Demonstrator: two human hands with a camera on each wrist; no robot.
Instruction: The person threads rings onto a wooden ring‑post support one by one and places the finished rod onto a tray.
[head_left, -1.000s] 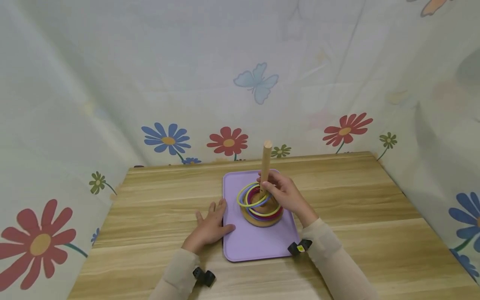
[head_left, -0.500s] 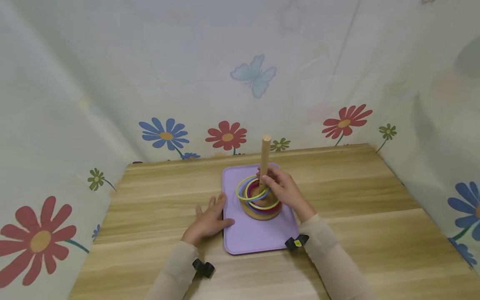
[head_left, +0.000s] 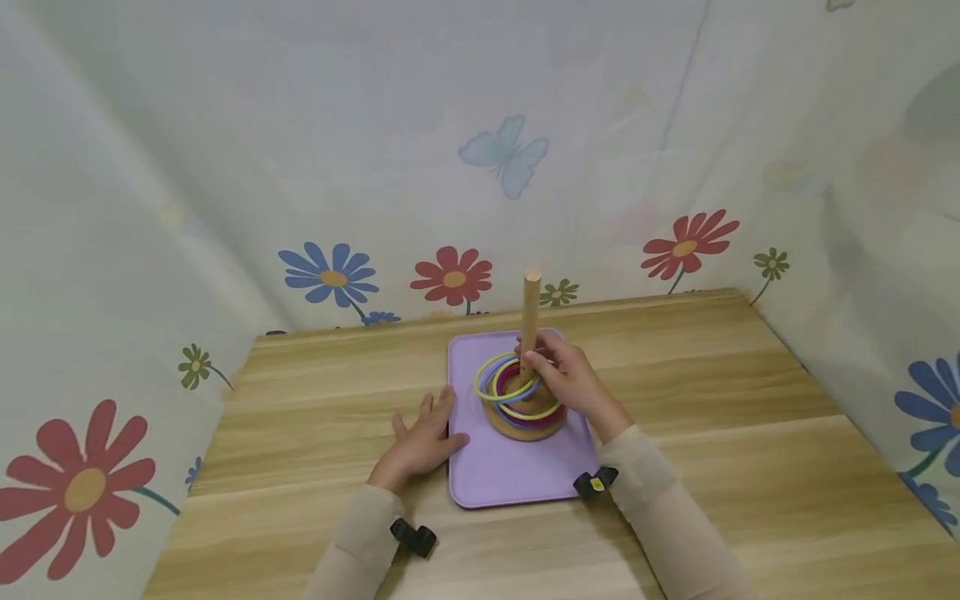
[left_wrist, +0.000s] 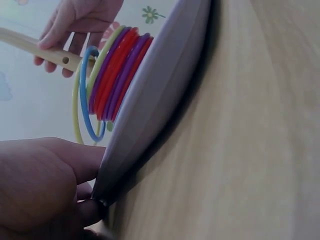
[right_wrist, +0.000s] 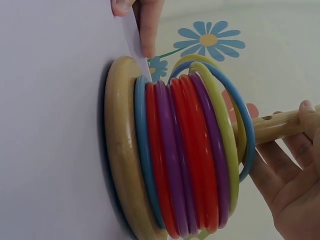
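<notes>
A wooden peg (head_left: pixel 531 308) stands upright on a round wooden base (right_wrist: pixel 120 145). Around it lies a stack of thin rings (right_wrist: pixel 187 150) in red, purple, blue and yellow. At the top, a blue ring (right_wrist: pixel 248 125) and a yellow ring (left_wrist: pixel 76 100) sit tilted. My right hand (head_left: pixel 572 382) grips the peg just above the rings, thumb on the near side and fingers behind. All this rests on a lilac tray (head_left: pixel 517 483). My left hand (head_left: pixel 420 437) rests at the tray's left edge, thumb over the rim and fingers spread on the table beside it.
A wood-grain table (head_left: pixel 315 417) lies under the tray. A fabric backdrop (head_left: pixel 375 167) printed with flowers and a butterfly hangs behind and on both sides. Each wrist carries a small black camera; the right camera (head_left: pixel 595 482) is over the tray's near right corner.
</notes>
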